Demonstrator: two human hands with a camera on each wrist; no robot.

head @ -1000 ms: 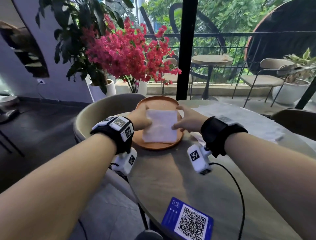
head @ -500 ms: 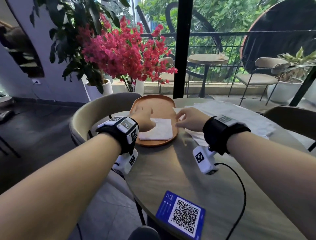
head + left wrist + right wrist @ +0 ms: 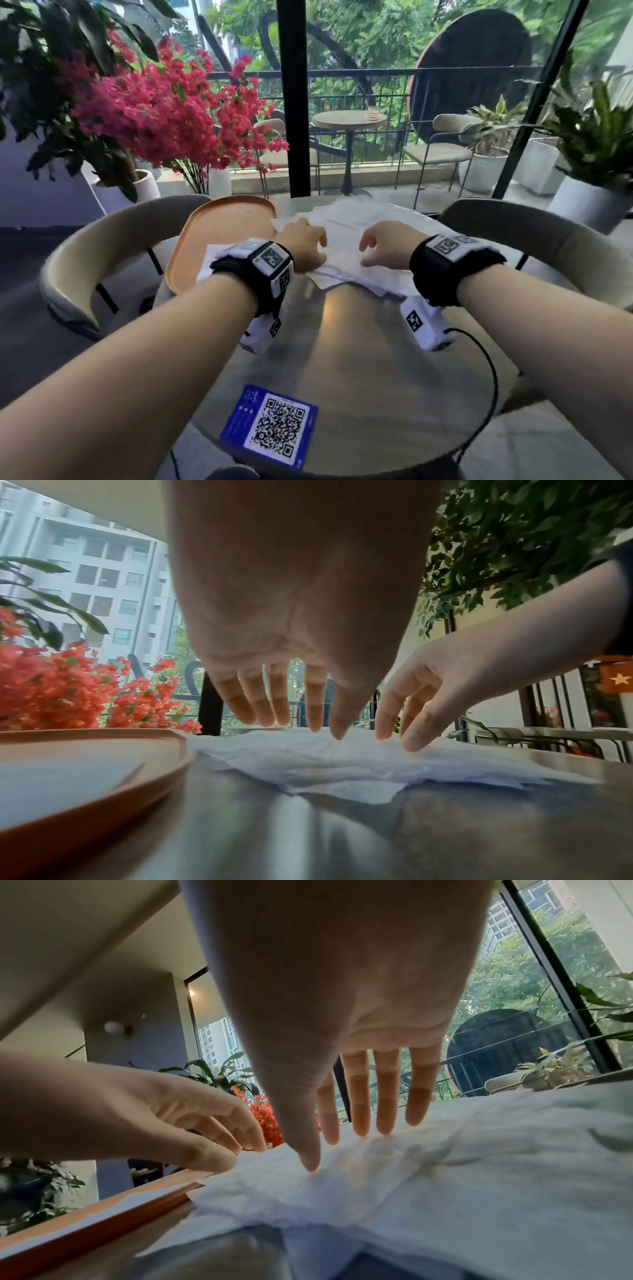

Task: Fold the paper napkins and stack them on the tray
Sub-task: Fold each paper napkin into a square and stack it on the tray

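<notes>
An orange oval tray [image 3: 219, 222] lies at the table's left, with one folded white napkin [image 3: 61, 780] on it, half hidden behind my left wrist in the head view. Right of the tray spreads a loose pile of unfolded napkins [image 3: 363, 219]. My left hand [image 3: 317, 253] hangs over the pile's left edge, its fingertips [image 3: 337, 733] touching the top sheet. My right hand [image 3: 364, 255] is a little to the right, fingers straight, thumb tip [image 3: 310, 1164] pressing the paper. Neither hand grips anything that I can see.
The round table [image 3: 342, 359] carries a blue QR card [image 3: 270, 425] near its front edge. Beige chairs [image 3: 113, 233] stand left and right of it. A cable [image 3: 486, 370] runs from my right wrist. Red flowers [image 3: 164, 113] and potted plants stand behind, before a glass wall.
Both hands let go of the folded napkin on the tray and moved right onto the loose napkin pile. The napkin stays on the tray.
</notes>
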